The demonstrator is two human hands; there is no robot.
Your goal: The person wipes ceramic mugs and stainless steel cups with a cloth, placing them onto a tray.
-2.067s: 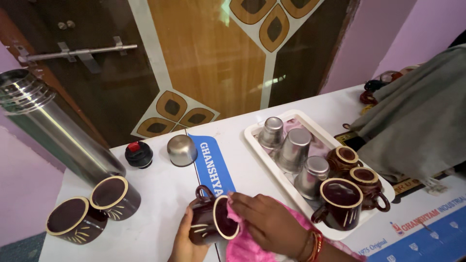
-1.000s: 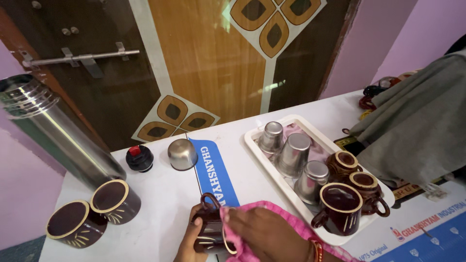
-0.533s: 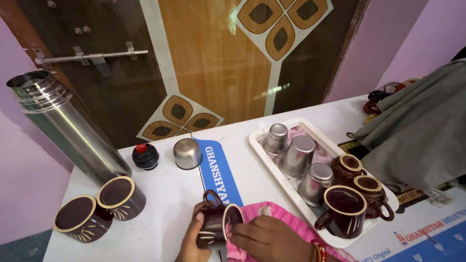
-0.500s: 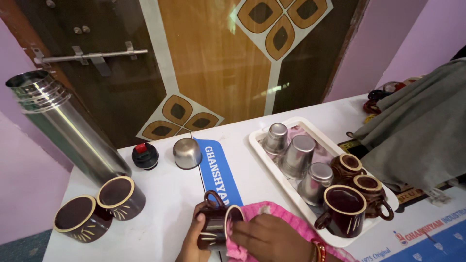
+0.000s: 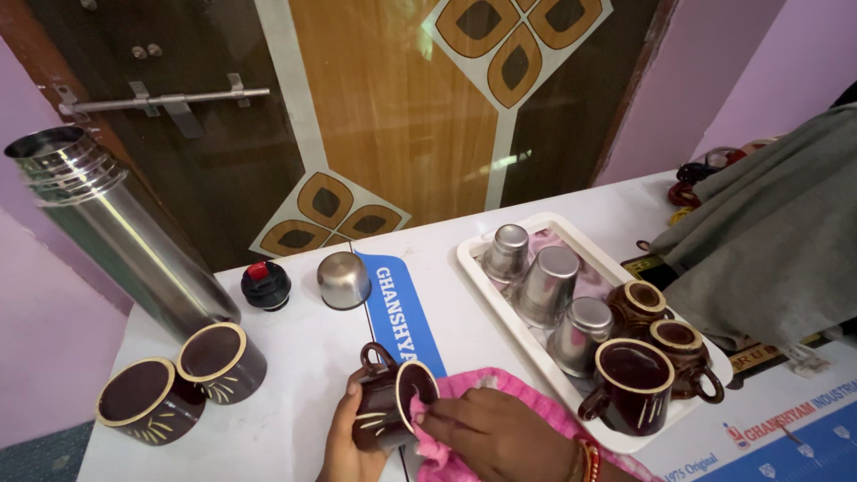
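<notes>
On the white surface (image 5: 303, 357), at the far left, two brown cups (image 5: 178, 379) sat beside a tall steel flask (image 5: 116, 241). Nearer the middle, the left hand (image 5: 344, 442) wrapped its grip round a brown mug (image 5: 384, 406) tipped on its side, long axis level, mouth facing right. The right hand (image 5: 495, 437), just beside that mouth, pinched a pink cloth (image 5: 486, 384) against the rim. Farther right stood a tray (image 5: 473, 250) of cups.
</notes>
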